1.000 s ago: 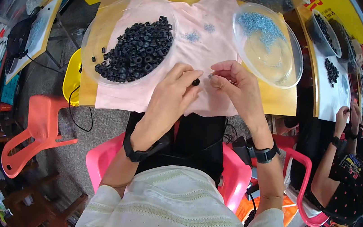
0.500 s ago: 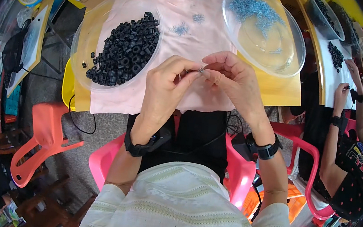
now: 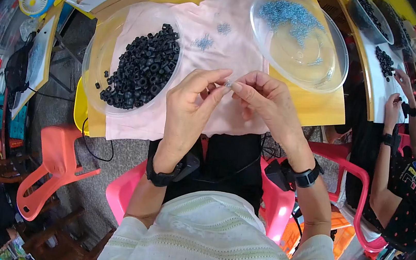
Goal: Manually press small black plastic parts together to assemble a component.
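Head view | left hand (image 3: 190, 104) and right hand (image 3: 266, 98) pinch one tiny bluish piece (image 3: 228, 83), shape unclear | black rings (image 3: 143, 67) in clear bowl (image 3: 98, 49) | counter (image 3: 320, 105) edge cut off

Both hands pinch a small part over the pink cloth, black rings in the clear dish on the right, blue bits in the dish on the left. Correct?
Not quite. The head view shows the dishes swapped: the black rings fill the left dish, the blue bits the right dish. Left hand and right hand do pinch a small part over the pink cloth.

Bare pink cloth (image 3: 239, 45) between two dishes (image 3: 302, 37)
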The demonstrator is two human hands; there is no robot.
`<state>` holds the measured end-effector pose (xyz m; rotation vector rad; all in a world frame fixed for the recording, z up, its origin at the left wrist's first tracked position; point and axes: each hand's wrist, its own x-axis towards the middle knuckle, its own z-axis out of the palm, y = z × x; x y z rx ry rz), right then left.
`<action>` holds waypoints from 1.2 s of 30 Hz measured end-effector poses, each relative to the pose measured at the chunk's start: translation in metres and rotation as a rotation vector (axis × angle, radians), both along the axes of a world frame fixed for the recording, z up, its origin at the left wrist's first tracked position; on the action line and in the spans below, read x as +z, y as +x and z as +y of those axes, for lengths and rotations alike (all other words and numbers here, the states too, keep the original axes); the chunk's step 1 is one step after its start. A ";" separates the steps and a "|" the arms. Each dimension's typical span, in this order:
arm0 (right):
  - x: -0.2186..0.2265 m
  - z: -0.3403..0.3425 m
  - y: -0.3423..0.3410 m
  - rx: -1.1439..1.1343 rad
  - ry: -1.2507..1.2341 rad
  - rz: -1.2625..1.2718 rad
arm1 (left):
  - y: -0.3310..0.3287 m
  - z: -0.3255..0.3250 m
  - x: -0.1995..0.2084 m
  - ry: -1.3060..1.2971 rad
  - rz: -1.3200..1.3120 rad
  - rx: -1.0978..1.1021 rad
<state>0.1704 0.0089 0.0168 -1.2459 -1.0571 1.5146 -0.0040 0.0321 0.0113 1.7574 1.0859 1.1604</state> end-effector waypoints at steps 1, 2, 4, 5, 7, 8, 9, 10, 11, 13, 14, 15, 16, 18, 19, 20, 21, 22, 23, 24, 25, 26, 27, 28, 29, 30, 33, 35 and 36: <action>0.000 0.000 0.000 -0.002 -0.002 -0.007 | 0.000 0.001 0.001 0.039 0.012 -0.017; 0.000 0.000 0.000 -0.012 -0.006 -0.003 | 0.000 0.002 0.000 0.040 0.017 -0.019; 0.000 0.001 -0.001 -0.031 -0.013 0.006 | 0.000 0.004 -0.003 0.042 0.026 -0.023; 0.000 0.001 -0.001 -0.039 -0.005 0.022 | 0.000 0.004 -0.004 0.028 0.002 -0.021; 0.000 0.001 -0.001 -0.058 0.012 0.052 | 0.002 0.004 -0.006 -0.003 -0.046 -0.018; -0.001 0.001 -0.001 -0.066 0.002 0.072 | 0.003 0.004 -0.005 0.015 -0.037 -0.011; -0.002 0.001 -0.001 -0.078 -0.007 0.089 | 0.005 0.003 -0.004 0.034 -0.030 -0.007; -0.003 0.001 -0.001 -0.089 -0.016 0.106 | 0.006 0.003 -0.002 0.054 -0.023 -0.003; -0.004 0.000 -0.002 -0.089 -0.035 0.140 | 0.005 0.001 -0.001 0.056 0.005 -0.001; -0.002 0.000 -0.002 -0.085 -0.053 0.199 | 0.006 0.001 0.004 0.081 0.052 0.005; -0.001 0.001 -0.003 -0.082 -0.045 0.198 | 0.005 0.001 0.003 0.035 -0.004 0.000; -0.001 0.001 -0.005 -0.074 -0.036 0.192 | 0.004 0.000 -0.002 -0.011 -0.064 -0.002; -0.001 0.001 -0.006 -0.070 -0.033 0.192 | 0.002 0.000 -0.007 -0.062 -0.117 -0.007; 0.001 0.002 -0.006 -0.073 -0.033 0.217 | 0.002 0.000 -0.010 -0.169 -0.218 -0.028; -0.001 0.002 -0.006 -0.082 -0.027 0.219 | 0.003 -0.001 -0.008 -0.196 -0.264 -0.037; -0.002 0.003 -0.005 -0.091 -0.021 0.221 | 0.005 0.000 -0.005 -0.224 -0.309 -0.046; 0.000 0.003 -0.007 -0.112 -0.020 0.227 | 0.003 0.000 -0.003 -0.215 -0.280 -0.078; 0.000 0.003 -0.008 -0.117 0.000 0.211 | 0.002 0.000 -0.003 -0.203 -0.281 -0.084; -0.002 0.003 -0.009 -0.121 0.020 0.195 | 0.002 0.000 -0.003 -0.193 -0.282 -0.091; -0.003 0.003 -0.010 -0.123 0.038 0.181 | 0.001 -0.001 -0.003 -0.183 -0.281 -0.094; -0.002 0.003 -0.010 -0.120 0.044 0.174 | 0.001 -0.001 -0.004 -0.220 -0.309 -0.083; 0.001 0.004 -0.010 -0.116 0.050 0.167 | 0.002 0.000 -0.006 -0.257 -0.337 -0.071; 0.002 0.004 -0.011 -0.113 0.057 0.161 | 0.002 0.001 -0.007 -0.294 -0.364 -0.059; 0.000 0.004 -0.012 -0.113 0.063 0.159 | 0.002 0.000 -0.008 -0.305 -0.385 -0.070; -0.003 0.003 -0.012 -0.112 0.069 0.158 | 0.001 0.000 -0.008 -0.316 -0.407 -0.080; -0.004 0.005 -0.014 -0.109 0.081 0.157 | 0.001 0.001 -0.008 -0.320 -0.427 -0.090; -0.005 0.005 -0.017 -0.127 0.094 0.121 | 0.000 0.003 -0.012 -0.332 -0.452 -0.104; -0.004 0.003 -0.018 -0.155 0.101 0.087 | 0.003 0.002 -0.010 -0.331 -0.510 -0.110; -0.003 0.003 -0.019 -0.173 0.099 0.083 | 0.003 0.002 -0.007 -0.335 -0.526 -0.111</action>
